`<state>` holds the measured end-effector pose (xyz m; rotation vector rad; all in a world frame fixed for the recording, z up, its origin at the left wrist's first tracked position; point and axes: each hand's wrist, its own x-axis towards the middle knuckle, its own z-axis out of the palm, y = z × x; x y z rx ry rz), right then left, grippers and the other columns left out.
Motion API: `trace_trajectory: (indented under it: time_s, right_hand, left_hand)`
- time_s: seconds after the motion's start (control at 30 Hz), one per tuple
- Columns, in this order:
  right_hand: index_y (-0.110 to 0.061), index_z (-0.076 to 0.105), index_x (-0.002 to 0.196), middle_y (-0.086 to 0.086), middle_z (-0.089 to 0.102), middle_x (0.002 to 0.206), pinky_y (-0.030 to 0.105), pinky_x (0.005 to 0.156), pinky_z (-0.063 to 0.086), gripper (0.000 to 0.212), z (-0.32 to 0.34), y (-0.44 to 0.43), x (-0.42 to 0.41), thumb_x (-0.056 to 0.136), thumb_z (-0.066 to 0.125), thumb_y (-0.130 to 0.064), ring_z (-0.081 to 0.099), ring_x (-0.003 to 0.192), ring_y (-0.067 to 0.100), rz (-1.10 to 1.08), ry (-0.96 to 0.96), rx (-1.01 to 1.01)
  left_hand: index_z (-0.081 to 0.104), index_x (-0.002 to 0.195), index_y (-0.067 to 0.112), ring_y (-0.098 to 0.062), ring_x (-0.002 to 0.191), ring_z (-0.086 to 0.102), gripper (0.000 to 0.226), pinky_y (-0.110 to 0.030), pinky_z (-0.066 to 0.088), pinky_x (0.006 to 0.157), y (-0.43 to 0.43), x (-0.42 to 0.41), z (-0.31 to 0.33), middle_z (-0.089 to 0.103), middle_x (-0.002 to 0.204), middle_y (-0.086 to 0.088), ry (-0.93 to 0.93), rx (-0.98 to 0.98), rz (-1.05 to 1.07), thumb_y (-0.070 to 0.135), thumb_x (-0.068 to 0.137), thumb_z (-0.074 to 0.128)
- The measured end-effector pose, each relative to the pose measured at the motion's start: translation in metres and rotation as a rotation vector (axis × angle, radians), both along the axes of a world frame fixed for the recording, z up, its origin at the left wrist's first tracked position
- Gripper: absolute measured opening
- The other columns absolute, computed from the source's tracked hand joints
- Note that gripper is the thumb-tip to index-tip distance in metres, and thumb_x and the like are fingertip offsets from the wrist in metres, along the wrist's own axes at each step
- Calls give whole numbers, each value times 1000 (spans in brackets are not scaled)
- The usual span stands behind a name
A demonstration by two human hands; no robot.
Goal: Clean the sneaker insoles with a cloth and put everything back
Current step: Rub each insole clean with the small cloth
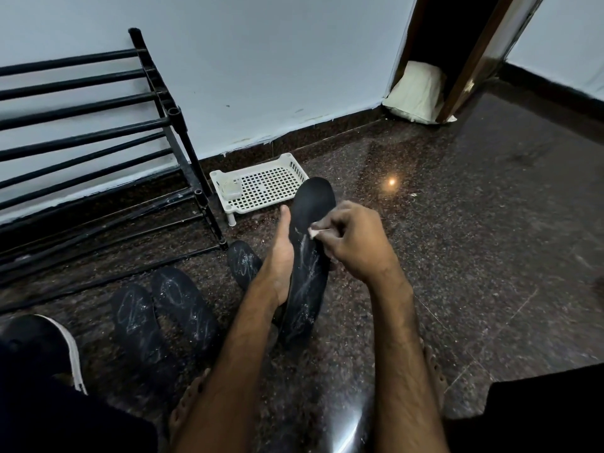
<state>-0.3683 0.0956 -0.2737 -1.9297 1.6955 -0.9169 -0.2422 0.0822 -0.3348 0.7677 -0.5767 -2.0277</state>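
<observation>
1. The right hand (354, 241) pinches a small white cloth (314, 232) in its curled fingers and presses it on the black insole (309, 256), about midway along.
2. The left hand (281, 256), just beside it, closes on the insole's left edge, thumb up, holding it tilted off the floor.
3. White smears cover the insole below the cloth, so wiping looks unfinished; next comes firm strokes toward the heel.
4. Left of both hands, three marked insoles (186, 302) lie waiting; beyond stands a white basket (261, 181).
</observation>
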Motion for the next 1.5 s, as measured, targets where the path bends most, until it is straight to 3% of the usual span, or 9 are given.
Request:
trace_trajectory:
  time_s: [0.13,0.27,0.4,0.53,0.77,0.97,1.13,1.37,1.5]
  right_hand:
    - [-12,74,98,-2,61,100,21,88,53,11,1,-8,-5,86,72,-13,56,85,3,-265,37,-163]
    - [-12,73,96,-5,61,101,12,89,49,11,13,-10,13,85,73,-13,56,88,1,-93,6,-169]
    - [-15,76,88,-5,64,95,17,77,53,4,7,-2,1,84,75,-13,61,84,6,41,13,73]
    - [-15,75,93,-3,61,98,23,86,54,9,11,-8,-14,86,71,-11,57,85,5,-246,94,-126]
    - [-14,75,94,-6,61,94,3,73,45,11,21,-2,-12,84,74,-10,54,76,-5,-141,31,-204]
    - [-22,74,96,-16,58,88,6,70,42,13,9,4,-16,84,75,-17,50,69,-7,-258,-98,-207]
    - [-21,75,92,-8,68,93,28,77,57,10,1,0,-18,85,75,-28,65,82,8,-323,-241,-123]
    - [-20,76,82,-9,74,83,33,72,58,11,-16,-1,-14,82,78,-31,70,76,12,-265,-434,61]
    - [-17,76,81,-2,75,79,42,64,60,8,-18,-3,-14,81,79,-24,71,68,21,-353,-576,51]
  left_hand:
    - [61,130,10,-22,94,69,74,-35,56,78,3,-1,5,72,109,-11,-65,-60,-37,66,99,22]
    - [56,138,12,-29,124,59,72,-46,42,109,6,-8,8,62,132,-18,-24,-33,-17,65,99,25]
    - [71,117,9,-28,103,66,80,-40,51,92,4,2,7,69,112,-18,34,8,-21,71,96,25]
    - [68,121,8,-29,95,61,77,-42,57,74,7,4,9,64,113,-16,96,-26,-30,69,96,27]
    - [69,118,4,-33,89,64,81,-41,57,65,5,11,15,67,108,-20,202,-79,19,68,97,24]
    - [77,101,6,-31,72,67,79,-40,57,61,8,11,20,70,89,-19,124,-104,56,66,97,26]
    - [77,102,7,-30,73,67,78,-39,57,61,9,8,22,70,90,-18,111,-85,49,68,95,29]
    - [77,104,11,-26,71,63,80,-37,53,63,9,5,19,67,92,-15,70,-88,8,70,96,24]
    - [67,124,6,-33,94,63,85,-43,58,73,11,4,20,65,114,-21,90,-70,-39,73,94,23]
